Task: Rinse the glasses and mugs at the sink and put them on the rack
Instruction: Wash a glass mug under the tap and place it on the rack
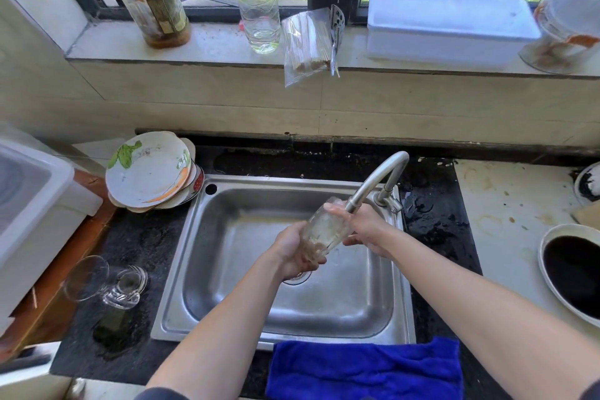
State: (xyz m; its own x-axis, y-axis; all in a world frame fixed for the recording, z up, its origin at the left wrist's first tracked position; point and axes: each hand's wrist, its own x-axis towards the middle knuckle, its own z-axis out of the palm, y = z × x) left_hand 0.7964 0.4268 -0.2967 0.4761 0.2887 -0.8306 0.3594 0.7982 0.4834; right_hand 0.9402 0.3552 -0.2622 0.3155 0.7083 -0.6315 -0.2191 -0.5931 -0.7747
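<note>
A clear ribbed glass point(326, 227) is tilted over the steel sink point(207, 237), its mouth up against the faucet spout point(373, 183). My left hand point(293, 253) grips the glass around its base. My right hand point(363, 226) lies along the far side of the glass near the rim, fingers curved against it. On the dark counter left of the sink stand a stemmed glass point(86, 278) and a clear glass mug point(126, 286). Whether water is running cannot be told.
Stacked plates point(149, 169) lean at the sink's back left corner. A white plastic box point(29, 204) fills the left edge. A blue cloth point(363, 370) hangs over the front counter edge. A dark-filled dish point(571, 269) sits at right. Bottles, a bag and a white container line the windowsill point(211, 45).
</note>
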